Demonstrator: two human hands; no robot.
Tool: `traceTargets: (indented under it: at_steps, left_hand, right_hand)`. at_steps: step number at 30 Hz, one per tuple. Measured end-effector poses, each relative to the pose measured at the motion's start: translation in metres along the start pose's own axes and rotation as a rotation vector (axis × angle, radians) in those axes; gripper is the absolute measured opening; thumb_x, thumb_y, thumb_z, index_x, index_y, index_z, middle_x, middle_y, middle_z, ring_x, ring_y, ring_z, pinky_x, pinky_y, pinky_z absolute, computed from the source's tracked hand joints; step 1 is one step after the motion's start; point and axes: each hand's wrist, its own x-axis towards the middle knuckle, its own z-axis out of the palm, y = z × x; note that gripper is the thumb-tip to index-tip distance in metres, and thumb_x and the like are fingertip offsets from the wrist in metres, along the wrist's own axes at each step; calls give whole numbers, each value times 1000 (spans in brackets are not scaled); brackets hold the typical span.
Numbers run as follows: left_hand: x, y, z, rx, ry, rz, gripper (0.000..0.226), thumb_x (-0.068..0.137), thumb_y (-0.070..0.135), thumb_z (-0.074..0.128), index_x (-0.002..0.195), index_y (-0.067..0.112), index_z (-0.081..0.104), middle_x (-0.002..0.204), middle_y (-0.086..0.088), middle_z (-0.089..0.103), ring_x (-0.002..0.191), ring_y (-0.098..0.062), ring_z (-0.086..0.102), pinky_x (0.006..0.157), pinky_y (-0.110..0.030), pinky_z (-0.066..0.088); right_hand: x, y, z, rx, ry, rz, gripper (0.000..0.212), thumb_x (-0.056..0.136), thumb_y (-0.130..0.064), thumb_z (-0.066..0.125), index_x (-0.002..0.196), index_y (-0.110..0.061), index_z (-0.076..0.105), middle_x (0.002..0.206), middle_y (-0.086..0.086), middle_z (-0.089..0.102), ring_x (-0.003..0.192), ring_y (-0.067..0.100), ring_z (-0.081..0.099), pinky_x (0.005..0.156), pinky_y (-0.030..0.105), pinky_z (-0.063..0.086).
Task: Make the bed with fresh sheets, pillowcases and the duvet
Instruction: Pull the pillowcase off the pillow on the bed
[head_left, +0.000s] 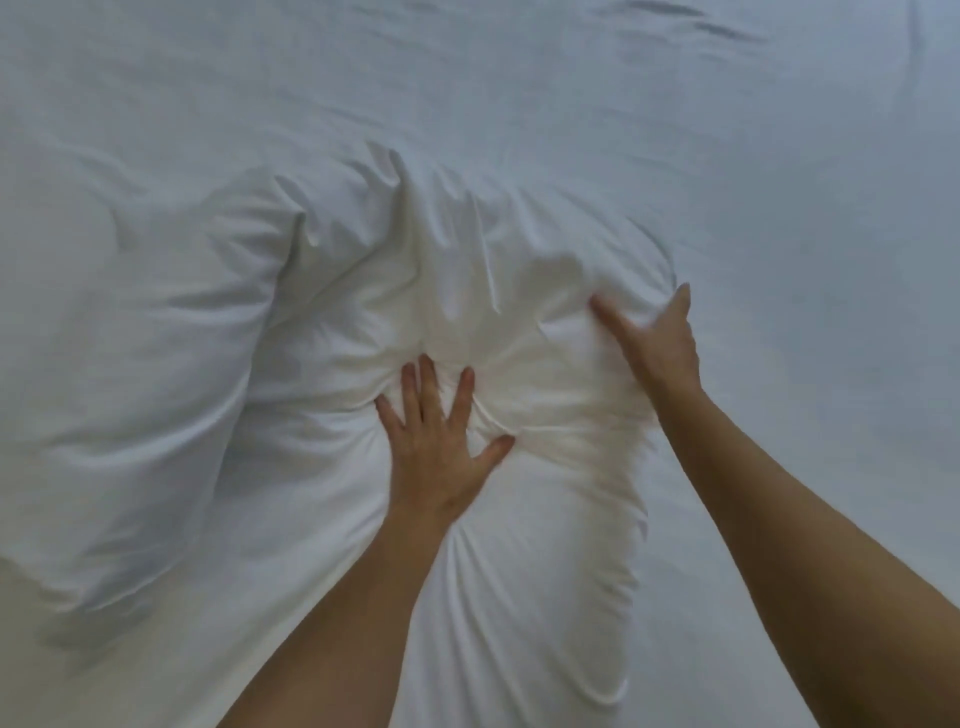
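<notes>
Flat white sheet (779, 156) lies open beyond and to the right of the pillow (467, 291) under both hands; on the left a second pillow (130, 338) butts against it, closing that side

Both your hands on the white pillow

Your left hand (435, 441) presses flat into the pillow (467, 322) — your right hand (655, 343), blurred, touches its right edge; a second pillow (130, 338) lies beside it on the sheet (779, 156).

only white bedding shows, with nothing apart from the bed-making things in view.
</notes>
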Motion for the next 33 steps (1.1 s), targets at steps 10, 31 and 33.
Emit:
traceTargets:
  at_steps: [10, 31, 33]
  left_hand:
    - [15, -9, 57, 64, 276, 62, 75, 84, 73, 31, 142, 26, 35, 149, -21, 22, 137, -37, 23, 109, -58, 7]
    - [-211, -69, -94, -586, -112, -267, 50, 94, 45, 44, 140, 24, 49, 122, -6, 65, 107, -15, 62, 92, -28, 46]
    - [-268, -79, -142, -690, 85, -414, 35, 93, 30, 53, 127, 25, 59, 102, -3, 71, 88, -14, 67, 75, -24, 48]
  right_hand:
    - [94, 27, 39, 97, 73, 119, 106, 57, -68, 76, 138, -14, 34, 136, 6, 50, 124, 29, 47, 102, 37, 39]
    - [-282, 8, -27, -42, 20, -825, 41, 65, -39, 68, 78, -1, 62, 71, 13, 67, 68, 34, 64, 57, 33, 42]
    - [-332, 11, -36, -116, 0, -1041, 30, 68, -33, 60, 67, -3, 57, 60, 11, 60, 55, 32, 58, 55, 27, 36]
